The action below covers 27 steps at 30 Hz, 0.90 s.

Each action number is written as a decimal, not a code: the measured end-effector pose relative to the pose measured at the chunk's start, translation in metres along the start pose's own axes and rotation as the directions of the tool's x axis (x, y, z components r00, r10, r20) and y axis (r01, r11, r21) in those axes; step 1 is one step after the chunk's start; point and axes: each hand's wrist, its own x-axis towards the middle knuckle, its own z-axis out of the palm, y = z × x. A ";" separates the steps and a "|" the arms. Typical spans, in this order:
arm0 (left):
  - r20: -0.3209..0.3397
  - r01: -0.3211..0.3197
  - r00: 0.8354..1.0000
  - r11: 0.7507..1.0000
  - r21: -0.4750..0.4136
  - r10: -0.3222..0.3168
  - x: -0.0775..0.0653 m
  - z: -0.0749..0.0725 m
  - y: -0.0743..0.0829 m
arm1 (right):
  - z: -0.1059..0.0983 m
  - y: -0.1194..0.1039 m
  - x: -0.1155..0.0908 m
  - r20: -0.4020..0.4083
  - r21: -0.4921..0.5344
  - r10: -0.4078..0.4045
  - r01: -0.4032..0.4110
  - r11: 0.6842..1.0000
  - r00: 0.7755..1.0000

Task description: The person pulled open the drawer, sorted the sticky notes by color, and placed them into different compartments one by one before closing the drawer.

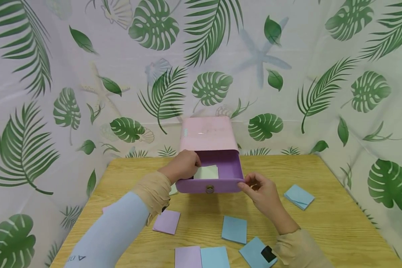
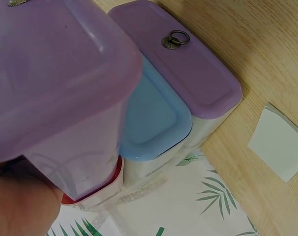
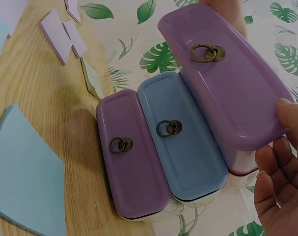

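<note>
A purple drawer (image 1: 226, 163) is pulled out from the top of a pink drawer cabinet (image 1: 207, 132). My left hand (image 1: 182, 164) reaches over its left side, with curled fingers at the edge of a pale green note pad (image 1: 207, 172) inside; the fingertips are partly hidden. At the drawer's right front corner my right hand (image 1: 262, 191) pinches the rim, thumb on the front. In the right wrist view, a shut blue drawer (image 3: 183, 142) and a shut purple drawer (image 3: 134, 172) lie below, each with a ring pull.
Blue pads (image 1: 234, 229) and purple pads (image 1: 167, 222) are scattered on the wooden table (image 1: 271, 167). One blue pad (image 1: 299, 196) lies right of the cabinet. Another pale green pad (image 2: 279, 142) lies on the table at the left. A leaf-print cloth (image 1: 288, 100) hangs behind.
</note>
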 end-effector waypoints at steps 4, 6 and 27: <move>-0.008 -0.025 1.000 1.000 -0.016 0.025 0.000 0.000 -0.002 | 0.000 -0.001 0.001 -0.002 -0.003 -0.003 0.003 1.000 1.000; -0.008 -0.030 1.000 0.999 -0.024 0.030 0.000 0.000 -0.003 | 0.000 -0.001 0.001 -0.001 -0.003 -0.003 0.003 1.000 1.000; -0.452 0.026 0.886 0.985 -0.171 -0.102 -0.024 -0.034 -0.046 | 0.002 -0.002 0.002 0.000 -0.005 0.017 -0.017 1.000 1.000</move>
